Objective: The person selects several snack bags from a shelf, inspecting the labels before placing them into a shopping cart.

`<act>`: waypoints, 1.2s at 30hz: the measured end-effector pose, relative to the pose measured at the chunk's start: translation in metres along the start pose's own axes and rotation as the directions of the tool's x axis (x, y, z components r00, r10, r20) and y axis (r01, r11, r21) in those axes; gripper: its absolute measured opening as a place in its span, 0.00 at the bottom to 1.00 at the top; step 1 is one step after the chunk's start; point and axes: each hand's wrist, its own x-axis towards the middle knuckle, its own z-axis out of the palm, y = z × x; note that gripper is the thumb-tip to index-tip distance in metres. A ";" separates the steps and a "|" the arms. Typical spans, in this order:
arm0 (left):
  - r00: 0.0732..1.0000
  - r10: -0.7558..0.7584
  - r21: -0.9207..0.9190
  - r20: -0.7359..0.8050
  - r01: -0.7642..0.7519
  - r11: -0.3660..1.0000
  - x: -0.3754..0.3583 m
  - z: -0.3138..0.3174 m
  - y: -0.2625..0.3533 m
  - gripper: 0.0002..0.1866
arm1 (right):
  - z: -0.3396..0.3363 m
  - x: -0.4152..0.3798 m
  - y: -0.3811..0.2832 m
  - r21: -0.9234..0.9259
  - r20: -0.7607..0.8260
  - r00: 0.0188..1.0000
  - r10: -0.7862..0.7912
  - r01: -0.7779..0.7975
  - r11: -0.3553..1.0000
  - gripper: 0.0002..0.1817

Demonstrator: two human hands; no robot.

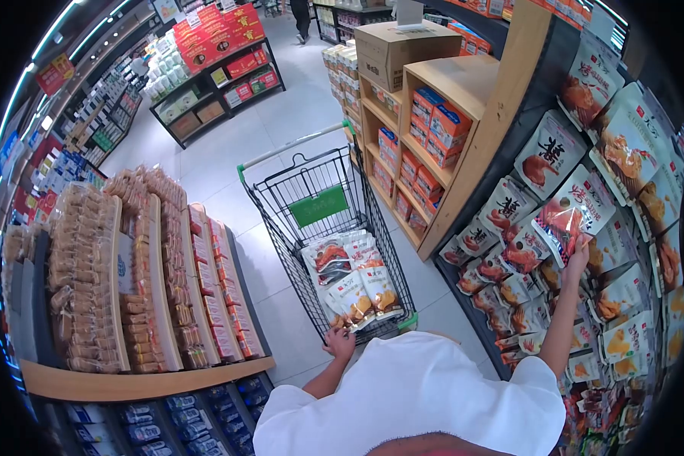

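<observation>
My right hand [577, 254] reaches up to the rack on the right. Its fingers are closed on the lower edge of a white and red food pouch [562, 226] with a picture of meat on it. The pouch is tilted in front of other hanging pouches. At the near end of a black wire shopping cart [319, 207], my left hand [340, 342] has its fingers curled over the rim, beside the goods inside. Several pouches with food pictures [353, 277] lie in the cart.
A display of packaged bread rolls [83, 281] stands on the left. Wooden shelves [452, 76] with orange boxes and a cardboard box [403, 53] stand ahead to the right. Farther back is a stand with red boxes [220, 38]. A person [301, 17] walks in the distant aisle.
</observation>
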 end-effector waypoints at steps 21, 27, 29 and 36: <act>0.605 0.639 -0.868 0.475 0.202 0.453 0.006 -0.082 0.173 0.20 | 0.090 -0.241 0.070 -0.180 0.465 0.689 0.557 -0.542 0.821 0.10; 0.553 0.697 -0.844 0.456 0.020 0.536 0.006 -0.088 0.170 0.18 | 0.136 -0.290 0.074 -0.230 0.594 0.516 0.618 -0.627 0.744 0.11; 0.614 0.617 -0.785 0.492 0.007 0.620 0.002 -0.087 0.165 0.17 | 0.140 -0.296 0.081 -0.276 0.641 0.462 0.613 -0.606 0.746 0.15; 0.738 0.504 -0.801 0.448 0.082 0.593 -0.003 -0.103 0.155 0.21 | 0.154 -0.312 0.080 -0.442 0.682 0.332 0.651 -0.521 0.730 0.17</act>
